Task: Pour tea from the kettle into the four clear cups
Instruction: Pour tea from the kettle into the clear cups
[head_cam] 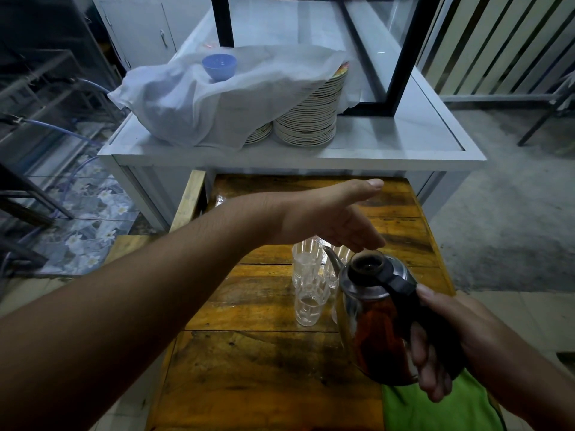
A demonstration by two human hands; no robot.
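The kettle [373, 318], its glass body dark with tea, is held by the right hand [435, 346], whose fingers [420, 353] are wrapped tightly around the black handle. Its lid opening is uncovered and its spout is pointed toward the clear cups [309, 281], which are grouped close together on the wooden counter [249, 368] just left of the kettle. The left hand [329, 216] is stretched flat above the cups, fingers loosely extended and nothing gripped. A green cloth [435, 409] is seen below the kettle.
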